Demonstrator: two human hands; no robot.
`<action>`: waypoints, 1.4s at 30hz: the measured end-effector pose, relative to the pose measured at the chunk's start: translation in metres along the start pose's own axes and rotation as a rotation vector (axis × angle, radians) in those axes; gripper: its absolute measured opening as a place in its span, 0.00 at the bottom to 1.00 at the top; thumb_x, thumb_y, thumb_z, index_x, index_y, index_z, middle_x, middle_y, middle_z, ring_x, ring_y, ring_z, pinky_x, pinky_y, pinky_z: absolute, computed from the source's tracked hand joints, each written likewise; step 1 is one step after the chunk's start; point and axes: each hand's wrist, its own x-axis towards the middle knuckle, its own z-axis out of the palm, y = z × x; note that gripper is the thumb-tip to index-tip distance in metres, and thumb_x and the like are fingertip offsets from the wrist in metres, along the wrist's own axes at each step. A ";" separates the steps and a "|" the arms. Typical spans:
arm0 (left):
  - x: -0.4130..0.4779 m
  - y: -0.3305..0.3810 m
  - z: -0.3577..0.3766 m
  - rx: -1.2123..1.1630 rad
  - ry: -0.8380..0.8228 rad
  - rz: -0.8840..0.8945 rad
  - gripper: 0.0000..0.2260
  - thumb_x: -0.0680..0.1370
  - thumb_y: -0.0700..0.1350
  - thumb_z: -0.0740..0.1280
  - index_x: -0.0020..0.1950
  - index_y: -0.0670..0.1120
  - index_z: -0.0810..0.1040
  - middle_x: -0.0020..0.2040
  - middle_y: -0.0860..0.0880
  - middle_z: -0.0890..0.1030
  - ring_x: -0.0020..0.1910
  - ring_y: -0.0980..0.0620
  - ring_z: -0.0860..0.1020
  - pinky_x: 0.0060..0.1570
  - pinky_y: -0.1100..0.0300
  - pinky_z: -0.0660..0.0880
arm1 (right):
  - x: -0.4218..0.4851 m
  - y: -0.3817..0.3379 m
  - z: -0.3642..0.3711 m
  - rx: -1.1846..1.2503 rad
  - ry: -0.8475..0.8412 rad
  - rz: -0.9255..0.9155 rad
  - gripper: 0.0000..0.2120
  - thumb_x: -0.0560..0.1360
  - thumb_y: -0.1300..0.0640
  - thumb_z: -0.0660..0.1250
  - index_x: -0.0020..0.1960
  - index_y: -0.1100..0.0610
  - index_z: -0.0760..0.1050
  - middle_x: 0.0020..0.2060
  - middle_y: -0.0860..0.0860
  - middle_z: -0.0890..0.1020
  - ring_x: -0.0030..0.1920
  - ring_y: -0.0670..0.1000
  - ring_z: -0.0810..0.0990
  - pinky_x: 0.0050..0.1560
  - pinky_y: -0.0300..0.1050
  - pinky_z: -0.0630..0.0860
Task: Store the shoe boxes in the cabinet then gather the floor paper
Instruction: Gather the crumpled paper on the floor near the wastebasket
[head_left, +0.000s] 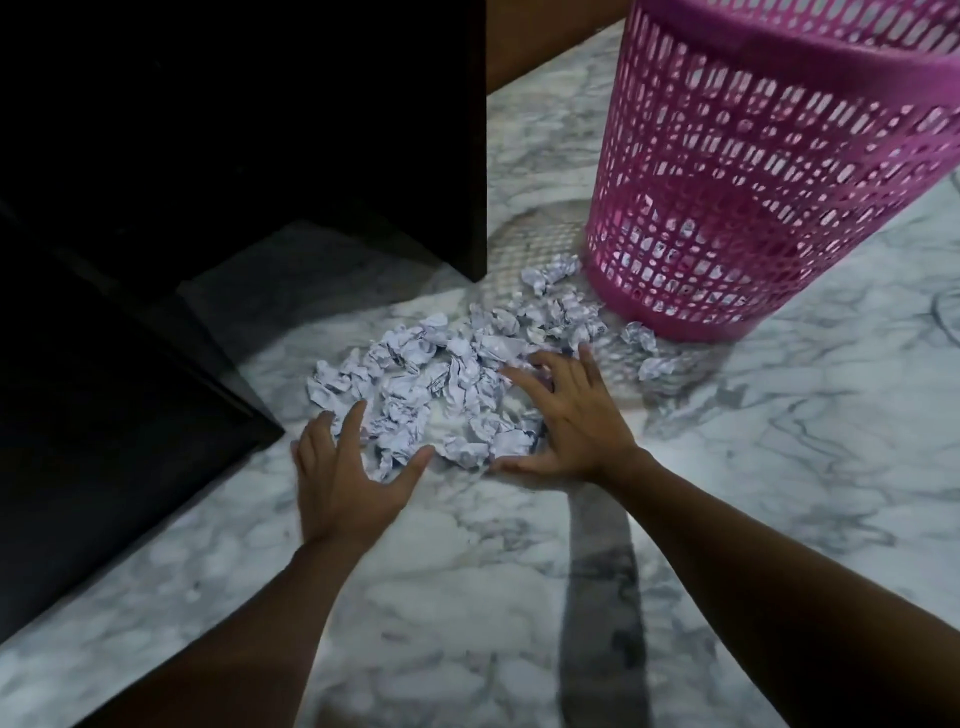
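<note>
Paper: we note a heap of crumpled paper balls (452, 379) on the marble floor (519, 597), running from the hands up to the foot of the pink basket (753, 182). Two stray balls (654, 364) lie apart on the right.
Edges: a dark cabinet (234, 130) borders the heap on the left, its corner near the heap's far end. The basket stands upright, and the farthest balls touch its base.
Open room: bare floor lies on the near side and out to the right.
Left hand: the left hand (345, 473) is palm down at the heap's near-left edge, grip spread, thumb angled toward the paper.
Right hand: the right hand (566, 421) is palm down at the near-right edge, grip spread, fingertips over the balls, slightly blurred.
Paper to grip: we see the heap's near part between both hands, and neither grip pinches a ball.
</note>
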 end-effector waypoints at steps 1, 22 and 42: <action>0.002 0.000 0.000 -0.002 0.009 0.030 0.43 0.65 0.78 0.60 0.73 0.54 0.66 0.69 0.43 0.66 0.71 0.40 0.62 0.68 0.39 0.67 | 0.004 0.001 0.000 -0.014 0.005 -0.019 0.51 0.63 0.18 0.56 0.76 0.48 0.62 0.69 0.62 0.70 0.72 0.62 0.65 0.72 0.70 0.53; 0.006 0.032 0.023 -0.016 0.002 0.346 0.28 0.72 0.64 0.66 0.68 0.53 0.74 0.66 0.44 0.71 0.64 0.43 0.72 0.58 0.45 0.76 | 0.016 -0.017 0.027 0.181 0.053 -0.172 0.14 0.75 0.45 0.66 0.55 0.51 0.81 0.45 0.50 0.81 0.46 0.53 0.77 0.50 0.49 0.70; 0.001 0.041 0.024 0.026 -0.092 0.366 0.38 0.65 0.74 0.65 0.65 0.50 0.74 0.79 0.41 0.52 0.73 0.39 0.61 0.68 0.39 0.66 | 0.028 -0.005 -0.016 0.233 0.033 -0.172 0.14 0.67 0.46 0.67 0.40 0.57 0.81 0.68 0.56 0.73 0.65 0.59 0.70 0.58 0.56 0.76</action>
